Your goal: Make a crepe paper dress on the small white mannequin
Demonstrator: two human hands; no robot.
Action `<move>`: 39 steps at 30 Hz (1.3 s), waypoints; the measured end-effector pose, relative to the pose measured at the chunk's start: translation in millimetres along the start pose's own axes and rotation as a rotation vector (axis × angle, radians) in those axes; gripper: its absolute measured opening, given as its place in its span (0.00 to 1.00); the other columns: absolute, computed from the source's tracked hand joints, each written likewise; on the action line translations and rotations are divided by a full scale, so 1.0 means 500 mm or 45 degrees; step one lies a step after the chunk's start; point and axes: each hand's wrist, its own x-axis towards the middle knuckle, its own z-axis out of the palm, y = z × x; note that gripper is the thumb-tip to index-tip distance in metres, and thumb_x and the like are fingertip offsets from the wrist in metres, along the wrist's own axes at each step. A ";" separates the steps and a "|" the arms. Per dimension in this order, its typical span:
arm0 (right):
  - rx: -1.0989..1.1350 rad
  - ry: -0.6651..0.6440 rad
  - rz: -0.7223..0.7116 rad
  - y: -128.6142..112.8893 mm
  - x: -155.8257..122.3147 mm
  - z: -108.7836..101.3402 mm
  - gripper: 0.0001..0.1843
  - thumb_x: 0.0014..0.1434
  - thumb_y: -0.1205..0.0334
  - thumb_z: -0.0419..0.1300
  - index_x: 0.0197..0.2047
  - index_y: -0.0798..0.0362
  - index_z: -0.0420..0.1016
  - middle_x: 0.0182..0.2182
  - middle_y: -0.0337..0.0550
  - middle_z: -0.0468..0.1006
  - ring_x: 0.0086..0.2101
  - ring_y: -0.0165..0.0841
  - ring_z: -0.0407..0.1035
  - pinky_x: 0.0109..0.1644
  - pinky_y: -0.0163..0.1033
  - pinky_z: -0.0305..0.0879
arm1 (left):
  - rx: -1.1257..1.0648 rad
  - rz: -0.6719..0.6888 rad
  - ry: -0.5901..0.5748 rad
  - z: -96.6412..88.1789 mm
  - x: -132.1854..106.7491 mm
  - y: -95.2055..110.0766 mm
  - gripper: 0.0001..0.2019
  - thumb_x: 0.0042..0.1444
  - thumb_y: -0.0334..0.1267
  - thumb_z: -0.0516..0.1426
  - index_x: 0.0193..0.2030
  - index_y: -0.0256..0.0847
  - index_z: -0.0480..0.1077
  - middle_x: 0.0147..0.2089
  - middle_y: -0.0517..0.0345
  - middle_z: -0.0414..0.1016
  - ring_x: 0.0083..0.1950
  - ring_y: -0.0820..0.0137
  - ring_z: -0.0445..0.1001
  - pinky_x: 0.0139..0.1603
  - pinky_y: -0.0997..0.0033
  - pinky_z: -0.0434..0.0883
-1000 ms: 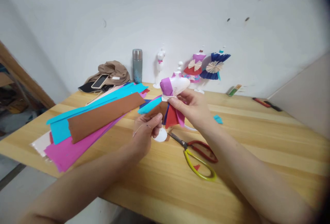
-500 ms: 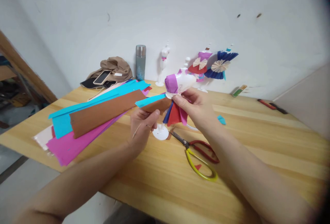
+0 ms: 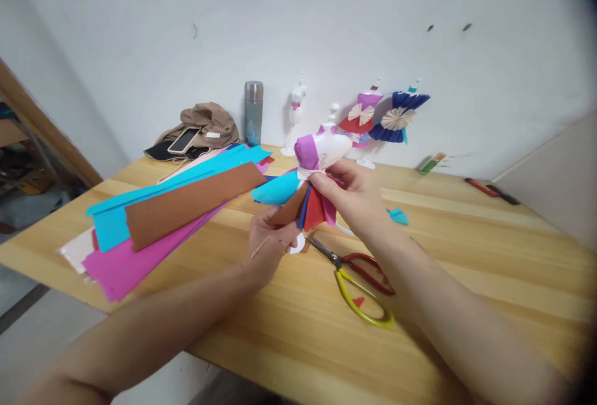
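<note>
A: Entry one: what is in hand?
B: Right grip (image 3: 347,190): clamped on one small dress form (image 3: 332,148), white, tilted, held above the counter (image 3: 457,280); thumb at the white band (image 3: 305,174) on its waist. Left grip (image 3: 270,237): touching the lower edge of the brown panel (image 3: 293,204); fingertips hidden, so whether they close on it I cannot tell.
A: State of completion?
B: Partly dressed. Fitted: purple wrap (image 3: 306,152) on the bust, white band, skirt panels beneath it in light blue, brown, dark blue, red and pink. Bare: white torso just above the right grip. No bow visible. In my judgement the skirt is well advanced, its panels perhaps unsettled; far side unseen.
A: Nearby stock?
B: Below the right grip: scissors (image 3: 334,260), one pair, a red scrap (image 3: 358,302) within the yellow loop. Right of that grip: blue scrap (image 3: 398,216). Left of the left grip: loose coloured sheets (image 3: 196,206), brown uppermost.
A: Outlying?
B: Beyond the sheets: phone (image 3: 184,140), flask (image 3: 254,116). Beyond the right grip: two dressed figures (image 3: 368,100), each with a cream bow.
</note>
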 end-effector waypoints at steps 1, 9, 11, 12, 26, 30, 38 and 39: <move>0.002 0.000 -0.005 0.000 0.000 0.000 0.16 0.57 0.51 0.62 0.43 0.53 0.80 0.39 0.43 0.83 0.40 0.40 0.74 0.43 0.44 0.68 | -0.018 -0.006 -0.027 0.000 0.001 -0.004 0.14 0.42 0.39 0.64 0.15 0.39 0.65 0.14 0.63 0.62 0.18 0.79 0.58 0.22 0.74 0.54; 0.001 0.023 -0.008 -0.003 0.001 0.004 0.13 0.56 0.51 0.62 0.38 0.51 0.80 0.35 0.42 0.82 0.38 0.41 0.74 0.42 0.45 0.70 | -0.127 0.034 -0.181 -0.012 0.006 0.007 0.13 0.45 0.42 0.67 0.20 0.37 0.71 0.17 0.61 0.67 0.19 0.77 0.63 0.22 0.74 0.56; -0.007 0.031 -0.011 -0.004 0.002 0.003 0.13 0.56 0.51 0.61 0.37 0.51 0.79 0.34 0.41 0.82 0.37 0.41 0.74 0.41 0.45 0.70 | -0.149 0.002 -0.180 -0.010 0.003 0.010 0.12 0.44 0.42 0.67 0.22 0.37 0.72 0.17 0.61 0.67 0.19 0.77 0.63 0.22 0.74 0.56; -0.004 0.026 -0.015 -0.004 0.001 0.002 0.13 0.56 0.50 0.61 0.38 0.50 0.79 0.35 0.42 0.82 0.37 0.41 0.74 0.41 0.45 0.70 | -0.173 -0.020 -0.184 -0.008 0.001 0.010 0.12 0.44 0.43 0.67 0.24 0.36 0.73 0.16 0.61 0.67 0.18 0.77 0.62 0.22 0.73 0.57; 0.078 -0.101 0.005 -0.009 -0.001 -0.012 0.14 0.60 0.46 0.60 0.38 0.46 0.78 0.37 0.42 0.82 0.40 0.43 0.75 0.47 0.49 0.69 | -0.487 -0.363 -0.142 0.008 -0.025 0.036 0.11 0.40 0.38 0.67 0.33 0.38 0.78 0.23 0.60 0.68 0.21 0.79 0.61 0.20 0.78 0.52; 0.074 -0.089 -0.010 -0.008 0.000 -0.013 0.16 0.61 0.45 0.59 0.34 0.48 0.77 0.32 0.42 0.80 0.35 0.42 0.73 0.43 0.48 0.68 | -0.555 -0.373 -0.165 0.005 -0.025 0.036 0.07 0.41 0.37 0.66 0.27 0.36 0.75 0.23 0.59 0.69 0.20 0.80 0.61 0.19 0.78 0.51; 0.104 -0.173 -0.005 -0.017 0.002 -0.019 0.12 0.57 0.50 0.63 0.42 0.45 0.80 0.43 0.43 0.83 0.45 0.48 0.75 0.48 0.51 0.70 | -0.538 -0.283 -0.174 0.002 -0.025 0.033 0.08 0.44 0.36 0.64 0.21 0.35 0.71 0.23 0.59 0.69 0.18 0.81 0.61 0.18 0.78 0.51; 0.106 -0.171 -0.006 -0.018 0.003 -0.019 0.12 0.57 0.51 0.63 0.42 0.46 0.80 0.43 0.43 0.83 0.45 0.47 0.75 0.48 0.51 0.70 | -0.536 -0.290 -0.178 0.003 -0.025 0.034 0.09 0.44 0.37 0.64 0.21 0.35 0.71 0.22 0.59 0.69 0.18 0.81 0.61 0.17 0.78 0.51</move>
